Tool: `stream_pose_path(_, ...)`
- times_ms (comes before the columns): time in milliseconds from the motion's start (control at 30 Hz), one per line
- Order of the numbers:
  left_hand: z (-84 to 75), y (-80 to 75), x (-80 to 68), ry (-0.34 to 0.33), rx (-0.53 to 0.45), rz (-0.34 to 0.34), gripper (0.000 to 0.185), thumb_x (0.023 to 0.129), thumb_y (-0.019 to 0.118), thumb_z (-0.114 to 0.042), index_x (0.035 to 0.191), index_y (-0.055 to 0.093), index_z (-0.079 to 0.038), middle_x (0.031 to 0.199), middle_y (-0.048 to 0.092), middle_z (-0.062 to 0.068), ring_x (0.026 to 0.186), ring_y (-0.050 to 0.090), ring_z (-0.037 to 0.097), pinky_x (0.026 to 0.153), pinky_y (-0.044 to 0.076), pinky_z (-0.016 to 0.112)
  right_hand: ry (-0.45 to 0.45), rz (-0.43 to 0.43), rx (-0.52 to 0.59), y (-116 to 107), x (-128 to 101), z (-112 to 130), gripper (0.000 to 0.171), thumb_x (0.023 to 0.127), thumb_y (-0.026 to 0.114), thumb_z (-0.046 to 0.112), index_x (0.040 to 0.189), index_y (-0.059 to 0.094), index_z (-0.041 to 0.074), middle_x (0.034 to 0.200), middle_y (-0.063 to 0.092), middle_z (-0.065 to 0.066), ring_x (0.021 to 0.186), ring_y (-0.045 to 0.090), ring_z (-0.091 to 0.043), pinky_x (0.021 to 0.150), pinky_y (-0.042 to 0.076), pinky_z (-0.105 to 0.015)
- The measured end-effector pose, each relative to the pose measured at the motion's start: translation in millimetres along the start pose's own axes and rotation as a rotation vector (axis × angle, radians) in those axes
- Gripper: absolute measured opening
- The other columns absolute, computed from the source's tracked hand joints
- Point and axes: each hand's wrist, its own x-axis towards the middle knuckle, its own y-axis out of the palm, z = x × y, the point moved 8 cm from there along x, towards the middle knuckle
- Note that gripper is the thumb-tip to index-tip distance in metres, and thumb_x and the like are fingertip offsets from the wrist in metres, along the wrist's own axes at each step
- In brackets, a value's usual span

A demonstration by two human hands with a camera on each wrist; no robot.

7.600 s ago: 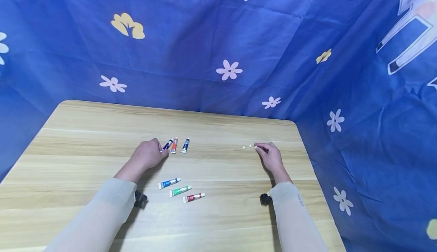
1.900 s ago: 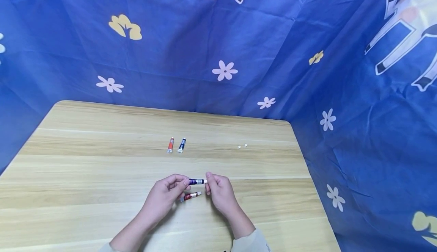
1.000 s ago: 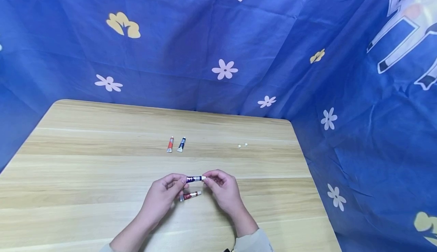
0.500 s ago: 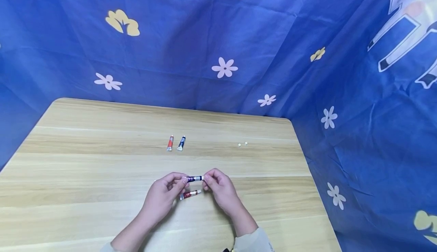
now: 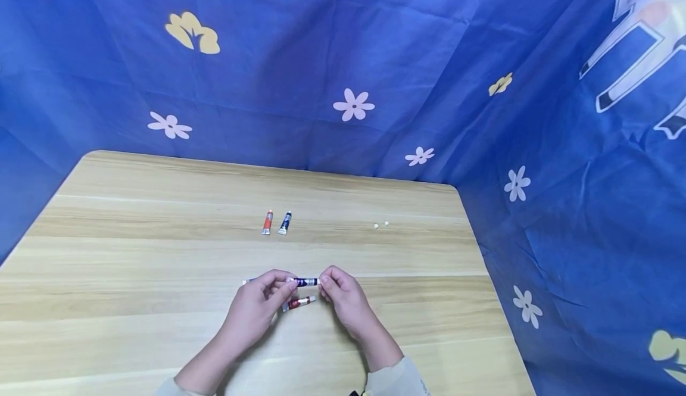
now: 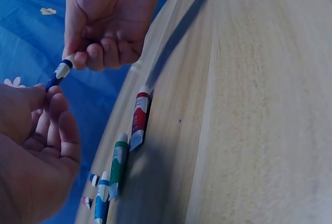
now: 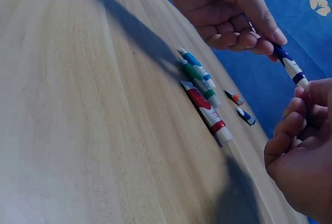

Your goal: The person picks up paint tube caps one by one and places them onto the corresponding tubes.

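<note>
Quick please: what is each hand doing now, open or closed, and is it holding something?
Left hand: closed, pinching the body of the dark blue paint tube.
Right hand: closed, fingertips pinching the white cap end of the same tube.

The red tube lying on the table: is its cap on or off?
On. The red tube ends in a white cap, fitted on its end.

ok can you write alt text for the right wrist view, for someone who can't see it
Two bare hands hold a small dark blue paint tube between them above a light wooden table: the left hand grips its body, the right hand pinches its white cap end. Red, green and blue capped tubes lie side by side beneath.
</note>
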Motion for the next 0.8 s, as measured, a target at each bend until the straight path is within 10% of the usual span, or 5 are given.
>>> stream_pose_path(267,-15.2,1.6,-3.1,0.133,0.071,-0.013,0.018,0.099,0.079,-0.014,0.117,0.077,-0.01,0.09,0.079,0.001,0.071,0.068,0.009,0.066,0.055,0.021,-0.02,0.049,-0.105,-6,-1,3,0.031,0.113,0.054,0.015,0.1,0.058,-0.012,0.085,0.057,-0.01,0.079,0.053,-0.014,0.077,0.048,-0.022)
stream_pose_path(533,-35.0,9.6,-11.1,0.308,0.371,-0.027,0.019,0.094,0.086,-0.021,0.112,0.079,-0.02,0.071,0.06,-0.017,0.062,0.046,-0.006,0.06,0.045,0.02,-0.069,0.087,-0.291,-19,-6,5,0.037,0.115,0.053,0.025,0.098,0.062,-0.007,0.088,0.06,-0.029,0.077,0.052,-0.012,0.077,0.046,-0.023)
stream_pose_path(800,-40.7,18.6,-22.1,0.402,0.574,-0.105,0.023,0.081,0.097,-0.023,0.097,0.081,-0.025,0.097,0.064,-0.012,0.073,0.05,-0.003,0.062,0.043,0.02,-0.054,0.173,-0.387,-28,-14,-1,0.036,0.114,0.055,0.027,0.096,0.065,-0.002,0.086,0.062,-0.024,0.071,0.046,-0.002,0.069,0.042,-0.022)
